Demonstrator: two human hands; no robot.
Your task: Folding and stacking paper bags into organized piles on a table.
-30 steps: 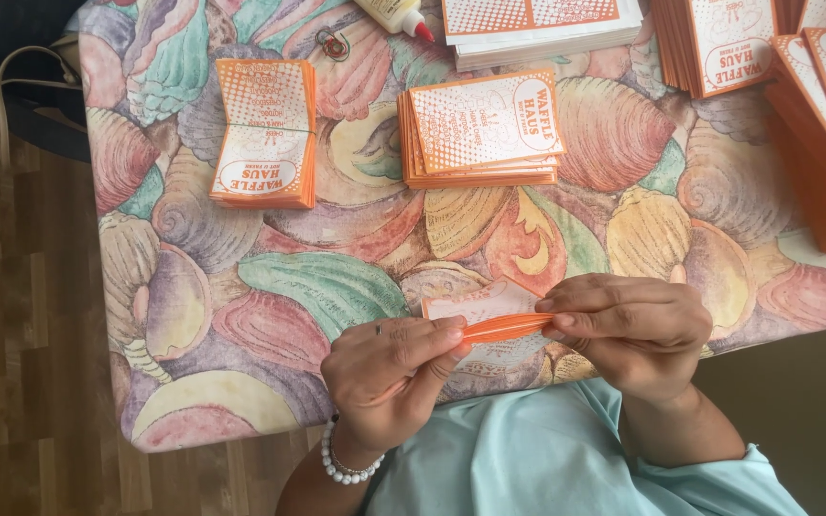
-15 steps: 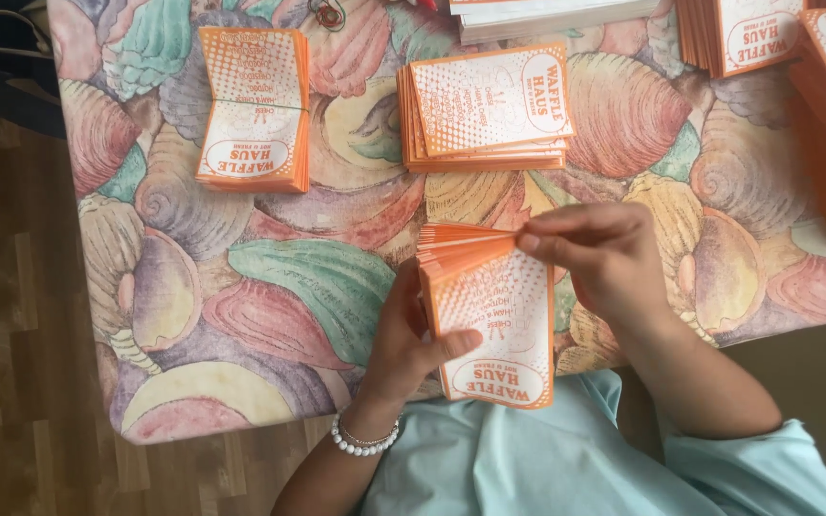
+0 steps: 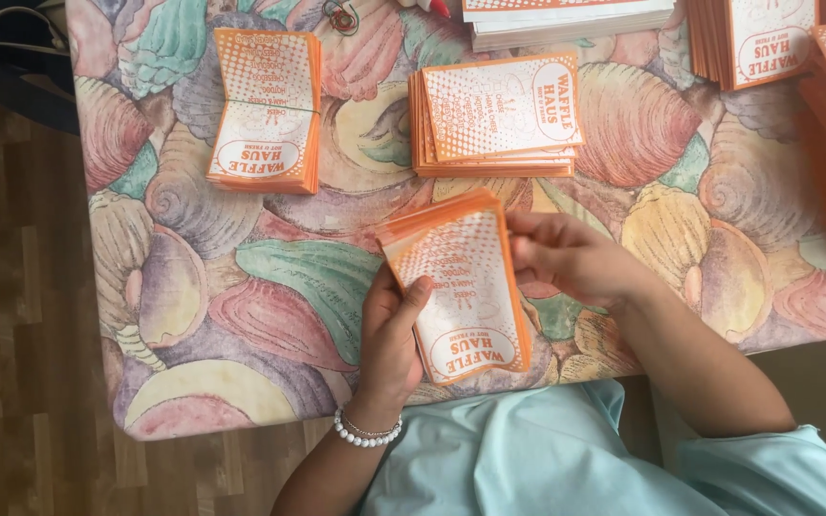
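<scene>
Two hands hold one small bundle of flat orange-and-white paper bags (image 3: 461,287) above the near edge of the table with the shell-pattern cloth (image 3: 241,287). The left hand (image 3: 392,334) grips the bundle from its left side, fingers closed under it and the thumb pressed on the white face. The right hand (image 3: 566,256) has its fingers curled on the bundle's upper right edge. Compared with half a second ago, the bundle sits slightly higher and more spread at its top, where the orange edges fan out, and the right hand has moved from the top corner to the right side. One second ago the bundle was seen edge-on, as a thin orange strip between both hands.

On the left hand's wrist is a white bead bracelet (image 3: 367,432).

Near the far left corner lies a banded stack of the same orange-and-white bags (image 3: 265,110), with a dotted orange field and a white oval label. At the far edge, in the middle, lies a loose stack of orange-and-white bags (image 3: 499,115), turned sideways. Beyond it is a thick pile of white sheets (image 3: 571,21), cut off by the frame. At the far right corner stand more orange stacks (image 3: 767,38), perhaps in a box; the view is cropped there.
</scene>
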